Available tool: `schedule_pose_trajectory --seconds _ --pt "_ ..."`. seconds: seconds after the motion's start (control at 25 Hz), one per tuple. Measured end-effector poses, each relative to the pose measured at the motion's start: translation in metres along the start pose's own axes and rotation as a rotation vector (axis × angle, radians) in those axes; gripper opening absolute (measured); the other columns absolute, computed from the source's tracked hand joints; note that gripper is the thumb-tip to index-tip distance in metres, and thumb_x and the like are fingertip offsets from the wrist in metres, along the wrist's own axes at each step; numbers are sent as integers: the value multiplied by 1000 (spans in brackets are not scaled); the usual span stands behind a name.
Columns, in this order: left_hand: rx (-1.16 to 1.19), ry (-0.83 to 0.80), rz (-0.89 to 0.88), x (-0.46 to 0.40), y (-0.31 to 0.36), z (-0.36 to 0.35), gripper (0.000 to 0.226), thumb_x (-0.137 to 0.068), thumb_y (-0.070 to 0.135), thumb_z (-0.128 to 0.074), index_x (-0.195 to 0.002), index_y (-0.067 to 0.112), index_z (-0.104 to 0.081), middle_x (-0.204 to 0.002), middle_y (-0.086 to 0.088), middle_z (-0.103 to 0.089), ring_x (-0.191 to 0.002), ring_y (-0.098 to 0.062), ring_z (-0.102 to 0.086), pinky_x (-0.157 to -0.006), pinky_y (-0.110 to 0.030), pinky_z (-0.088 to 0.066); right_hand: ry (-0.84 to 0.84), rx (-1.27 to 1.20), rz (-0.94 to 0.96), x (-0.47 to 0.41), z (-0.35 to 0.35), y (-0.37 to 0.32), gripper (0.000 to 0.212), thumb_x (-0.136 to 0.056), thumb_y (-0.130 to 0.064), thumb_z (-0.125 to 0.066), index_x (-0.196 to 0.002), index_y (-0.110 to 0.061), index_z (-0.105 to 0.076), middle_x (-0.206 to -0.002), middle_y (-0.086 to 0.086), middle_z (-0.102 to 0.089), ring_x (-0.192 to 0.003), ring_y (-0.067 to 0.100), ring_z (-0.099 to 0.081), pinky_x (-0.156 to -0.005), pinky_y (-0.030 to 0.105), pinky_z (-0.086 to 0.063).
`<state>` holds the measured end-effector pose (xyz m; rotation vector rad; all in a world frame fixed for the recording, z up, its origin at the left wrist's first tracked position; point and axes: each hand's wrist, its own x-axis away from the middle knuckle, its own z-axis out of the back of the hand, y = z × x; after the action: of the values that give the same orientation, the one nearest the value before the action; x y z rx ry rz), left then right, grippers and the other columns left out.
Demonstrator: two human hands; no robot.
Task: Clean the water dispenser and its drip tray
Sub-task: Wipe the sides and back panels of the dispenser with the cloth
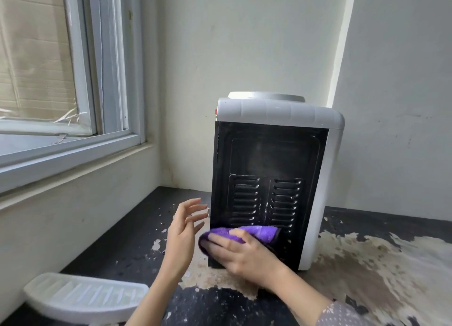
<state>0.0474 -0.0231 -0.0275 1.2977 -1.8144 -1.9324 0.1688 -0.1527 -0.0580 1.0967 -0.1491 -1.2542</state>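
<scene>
Left of the water dispenser [276, 178], near the sill wall, the drip tray [85, 297] lies detached, presumably set aside for separate cleaning. Just beside the dispenser's left edge the left hand [182, 232] hovers, fingers spread, holding nothing, probably ready to steady the cabinet. The right hand [241, 252] presses a purple cloth [249, 235] flat against the lower rear panel; bare worktop [367, 264] remains rightward.
</scene>
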Motion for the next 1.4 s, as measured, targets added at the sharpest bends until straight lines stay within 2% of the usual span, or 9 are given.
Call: schedule_pose_trajectory --seconds 0.2,0.36,0.52,0.64,0.76,1.04,1.16,1.32,1.4 --pt "-106 -42 -3 25 -17 -10 35 -98 -2 -37 -109 25 -56 -107 8 -66 -101 -4 -62 -88 -25 -50 -84 -1 133 46 -2 2 28 -90 -13 -52 -104 -27 -71 -126 -13 -57 -122 10 -50 -85 29 -46" --pt "-139 -15 -30 36 -20 -17 31 -96 0 -42 -112 23 -53 -114 9 -61 -102 6 -56 -78 -6 -43 -163 64 57 96 18 17 37 -85 -7 -45 -109 -23 -69 -126 -10 -58 -115 13 -54 -83 32 -45" --pt "-157 -11 -41 48 -33 -21 35 -95 -1 -42 -123 20 -48 -120 8 -57 -110 4 -52 -84 -5 -41 -375 -15 -30 126 41 22 46 -61 -14 -78 -106 -20 -70 -114 -8 -63 -107 15 -56 -72 31 -49" --pt "-178 -30 -54 52 -37 -20 38 -95 -1 -42 -125 22 -46 -122 11 -55 -112 4 -51 -87 -7 -42 -536 -38 -192 134 53 25 47 -48 -14 -78 -94 -19 -69 -98 -8 -64 -94 17 -58 -66 34 -42" --pt "-190 -34 -75 53 -41 -19 40 -94 -1 -44 -124 26 -45 -120 11 -55 -110 6 -51 -88 -9 -43 -477 -127 -370 131 64 23 47 -43 -9 -76 -86 -23 -69 -96 -14 -64 -91 13 -59 -69 31 -30" --pt "-422 -58 -229 53 -56 -18 59 -91 5 -52 -137 32 -27 -133 6 -33 -124 -6 -38 -107 -36 -34 -430 -263 -252 78 46 -12 66 -59 -19 -76 -123 -22 -60 -129 -12 -56 -118 10 -52 -78 24 -49" --pt "-541 -108 -369 54 -55 -18 67 -88 22 -48 -143 44 -16 -143 9 -18 -133 5 -17 -108 -21 -20 -409 -328 -378 87 45 -8 68 -57 -14 -75 -122 -25 -61 -126 -17 -58 -116 7 -52 -84 23 -40" --pt "-651 -138 -342 55 -55 -20 92 -84 3 -59 -136 61 -10 -147 14 -10 -130 3 -10 -104 -33 -19 -396 -387 -626 108 56 -3 71 -44 -4 -76 -111 -27 -69 -111 -21 -66 -105 3 -58 -80 21 -48" --pt "-662 -142 -335 55 -54 -20 86 -85 9 -55 -136 61 -9 -147 17 -10 -130 3 -9 -104 -32 -17 -412 -390 -768 119 60 0 71 -42 1 -75 -108 -26 -71 -106 -20 -68 -100 3 -59 -74 23 -50"
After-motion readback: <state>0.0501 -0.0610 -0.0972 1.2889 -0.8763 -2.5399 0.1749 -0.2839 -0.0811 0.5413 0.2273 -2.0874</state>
